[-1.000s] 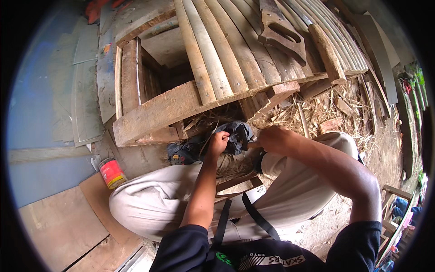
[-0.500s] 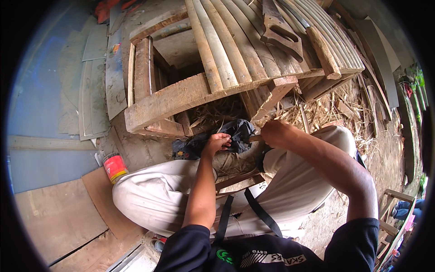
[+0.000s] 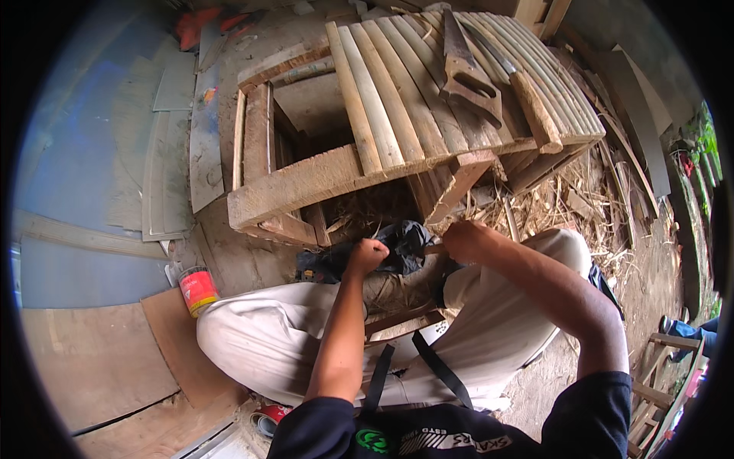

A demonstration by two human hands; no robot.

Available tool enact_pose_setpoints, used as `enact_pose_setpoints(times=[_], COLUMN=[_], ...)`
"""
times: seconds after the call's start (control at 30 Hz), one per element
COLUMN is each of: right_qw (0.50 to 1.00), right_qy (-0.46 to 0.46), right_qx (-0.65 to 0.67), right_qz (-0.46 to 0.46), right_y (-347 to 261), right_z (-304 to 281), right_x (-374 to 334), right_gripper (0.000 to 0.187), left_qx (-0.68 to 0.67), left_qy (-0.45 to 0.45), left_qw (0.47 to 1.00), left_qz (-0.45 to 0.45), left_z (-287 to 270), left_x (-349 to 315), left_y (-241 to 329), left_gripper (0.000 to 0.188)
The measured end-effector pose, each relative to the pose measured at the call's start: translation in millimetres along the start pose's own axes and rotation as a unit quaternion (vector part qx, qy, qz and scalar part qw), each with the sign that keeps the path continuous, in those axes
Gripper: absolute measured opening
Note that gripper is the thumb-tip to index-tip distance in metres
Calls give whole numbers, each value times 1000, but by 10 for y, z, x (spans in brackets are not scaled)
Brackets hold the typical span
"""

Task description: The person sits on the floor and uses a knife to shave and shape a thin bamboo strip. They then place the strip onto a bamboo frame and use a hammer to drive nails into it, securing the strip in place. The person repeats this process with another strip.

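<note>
My left hand (image 3: 368, 255) is closed, fingers curled in, over a crumpled black plastic bag (image 3: 408, 239) between my knees; whatever it pinches is hidden. To its right, my right hand (image 3: 468, 242) grips a short brown wooden piece (image 3: 436, 249) that points left toward the bag. Only a stub of that piece shows, so its kind is unclear. Just beyond both hands stands a wooden frame (image 3: 298, 186) topped with bamboo slats (image 3: 394, 88). On the slats lie a handsaw (image 3: 472, 83) and a large knife with a thick wooden handle (image 3: 537, 113).
Wood shavings (image 3: 554, 203) litter the ground under and right of the frame. A red and yellow can (image 3: 199, 289) stands by my left knee, near plywood sheets (image 3: 84, 352). A roll of tape (image 3: 267, 421) lies lower left. A wooden ladder-like frame (image 3: 654, 390) is at the right.
The whole view has shifted slightly, so the frame sits lower. My left hand's fingers have curled in more and its wrist has turned. My right hand keeps its grip on the wooden piece.
</note>
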State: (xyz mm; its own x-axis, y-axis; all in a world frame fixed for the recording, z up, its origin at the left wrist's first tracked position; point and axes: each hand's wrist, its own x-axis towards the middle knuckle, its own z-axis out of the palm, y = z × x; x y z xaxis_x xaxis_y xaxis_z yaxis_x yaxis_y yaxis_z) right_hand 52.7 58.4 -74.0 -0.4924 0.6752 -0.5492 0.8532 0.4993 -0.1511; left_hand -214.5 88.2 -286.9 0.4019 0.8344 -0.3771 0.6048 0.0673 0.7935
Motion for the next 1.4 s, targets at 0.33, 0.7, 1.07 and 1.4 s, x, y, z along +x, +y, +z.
enact_pose_setpoints(times=[0.33,0.7,1.07,1.4], right_qw=[988,949,572,581], right_qy=[-127,121,199,139], right_qx=[77,288,794,802], right_qz=[42,-36,47,-2], right_y=[-20,-23,-245,-210], right_z=[-650,-1313,-1058,-1213], right_x=[-564,-1463,-1135,-1075], right_gripper=[33,40,40,44], left_qx=[305,-86,194,320], left_qy=[-262,302,421,358], left_qw=[908,933,852,862], left_qz=[121,175,245,159], left_z=[-873,-2646,-2611,-2623], left_x=[-867,-108,1633,1548], left_y=[1632,2936,3061,3116], left_gripper=[17,23,16,22])
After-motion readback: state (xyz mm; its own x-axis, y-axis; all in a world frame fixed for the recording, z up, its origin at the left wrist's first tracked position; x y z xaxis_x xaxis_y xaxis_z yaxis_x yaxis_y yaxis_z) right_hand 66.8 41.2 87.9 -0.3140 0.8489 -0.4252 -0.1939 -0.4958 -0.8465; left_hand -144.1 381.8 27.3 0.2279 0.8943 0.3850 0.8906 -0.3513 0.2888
